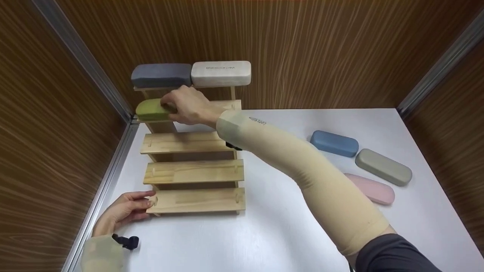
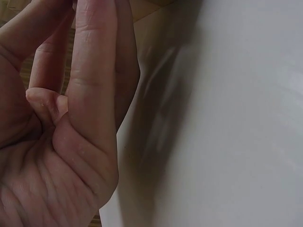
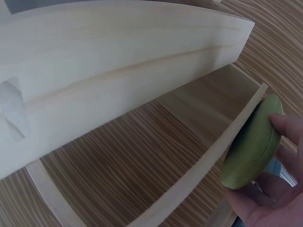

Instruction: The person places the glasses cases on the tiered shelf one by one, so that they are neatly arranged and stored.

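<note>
A stepped wooden rack (image 1: pixel 204 199) with several tiers stands on the left of the white table. My right hand (image 1: pixel 191 106) grips a green glasses case (image 1: pixel 148 109) at the left end of the second tier from the top. In the right wrist view, the thumb and fingers hold the end of this green case beside a wooden edge. Down at the lowest tier, my left hand (image 1: pixel 126 208) pinches the rack's left end with thumb and fingers. The left wrist view shows that hand's palm (image 2: pixel 52 175) close up, its fingertips mostly cut off at the top.
A dark blue case (image 1: pixel 162 75) and a white case (image 1: pixel 221 73) sit side by side on the top tier. On the right of the table lie a blue case (image 1: pixel 334 143), a grey-beige case (image 1: pixel 383 167) and a pink case (image 1: pixel 372 189), partly behind my right arm. Wood-grain panels enclose the table.
</note>
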A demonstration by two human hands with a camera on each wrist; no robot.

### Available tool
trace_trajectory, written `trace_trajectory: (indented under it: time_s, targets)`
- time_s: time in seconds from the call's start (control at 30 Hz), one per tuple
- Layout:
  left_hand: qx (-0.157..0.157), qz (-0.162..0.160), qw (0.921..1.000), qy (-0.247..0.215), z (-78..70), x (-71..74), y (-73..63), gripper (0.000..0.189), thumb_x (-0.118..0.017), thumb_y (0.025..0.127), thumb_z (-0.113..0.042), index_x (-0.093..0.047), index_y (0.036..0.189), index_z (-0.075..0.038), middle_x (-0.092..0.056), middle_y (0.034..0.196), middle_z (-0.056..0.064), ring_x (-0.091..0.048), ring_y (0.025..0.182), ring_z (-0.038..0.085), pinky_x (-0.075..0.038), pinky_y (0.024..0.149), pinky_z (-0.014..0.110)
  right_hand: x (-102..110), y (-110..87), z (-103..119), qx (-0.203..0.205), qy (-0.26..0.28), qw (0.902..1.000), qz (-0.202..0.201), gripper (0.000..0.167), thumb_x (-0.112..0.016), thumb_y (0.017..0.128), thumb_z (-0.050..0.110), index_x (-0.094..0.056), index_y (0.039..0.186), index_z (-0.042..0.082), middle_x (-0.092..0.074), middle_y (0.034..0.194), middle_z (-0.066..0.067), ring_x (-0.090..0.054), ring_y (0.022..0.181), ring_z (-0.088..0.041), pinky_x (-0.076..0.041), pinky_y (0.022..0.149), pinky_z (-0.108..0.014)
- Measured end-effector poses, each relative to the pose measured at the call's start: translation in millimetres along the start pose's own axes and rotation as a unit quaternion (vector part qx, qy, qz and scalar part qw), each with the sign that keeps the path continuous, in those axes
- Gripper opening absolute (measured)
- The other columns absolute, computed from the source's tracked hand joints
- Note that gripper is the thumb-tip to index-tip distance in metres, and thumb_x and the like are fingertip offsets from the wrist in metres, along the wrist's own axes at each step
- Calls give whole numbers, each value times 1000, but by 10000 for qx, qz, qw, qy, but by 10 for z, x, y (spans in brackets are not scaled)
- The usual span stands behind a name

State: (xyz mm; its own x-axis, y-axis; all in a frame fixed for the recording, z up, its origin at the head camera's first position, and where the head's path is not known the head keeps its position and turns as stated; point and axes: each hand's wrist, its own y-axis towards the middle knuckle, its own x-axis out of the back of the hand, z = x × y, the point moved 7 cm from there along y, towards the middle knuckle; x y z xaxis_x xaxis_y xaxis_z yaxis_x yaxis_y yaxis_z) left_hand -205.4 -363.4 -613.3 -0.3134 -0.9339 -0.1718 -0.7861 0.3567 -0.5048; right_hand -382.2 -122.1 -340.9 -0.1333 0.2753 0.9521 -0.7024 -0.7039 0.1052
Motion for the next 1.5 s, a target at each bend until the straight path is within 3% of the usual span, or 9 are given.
trace_trajectory:
  time_s: [0.6,1.1,1.37,1.5]
  targets:
    - [61,15,9999,147,-6,12,30,35,-74,107,-5,-84,126,-33,-81,113,-5,-83,97,12,-73,87,29,-55,-86,-30,122,-146,9993,-307,39,-78,107,31,-74,144,22,-76,146,3,-74,129,-21,-67,107,-45]
    - [87,-8,9999,148,-17,51,72,36,-74,107,-5,-84,120,-37,-81,111,-8,-81,97,8,-73,87,28,78,-384,-101,614,-324,9954,-656,32,-79,102,35,-79,130,19,-76,146,-1,-72,129,-29,-68,101,-53]
    - [177,-139,9997,109,14,108,13,36,-75,106,-5,-85,119,-38,-81,111,-8,-82,97,10,-73,87,28,177,-628,-85,712,-217,9960,-497,48,-80,101,37,-76,144,17,-70,158,-8,-67,145,-32,-61,120,-54]
    - [194,-154,9997,22,21,124,-5,36,-75,106,-4,-85,119,-37,-81,112,-7,-83,98,11,-73,88,29,222,-736,-24,859,-110,9951,-482,47,-81,100,36,-78,141,14,-72,155,-8,-68,144,-32,-61,121,-51]
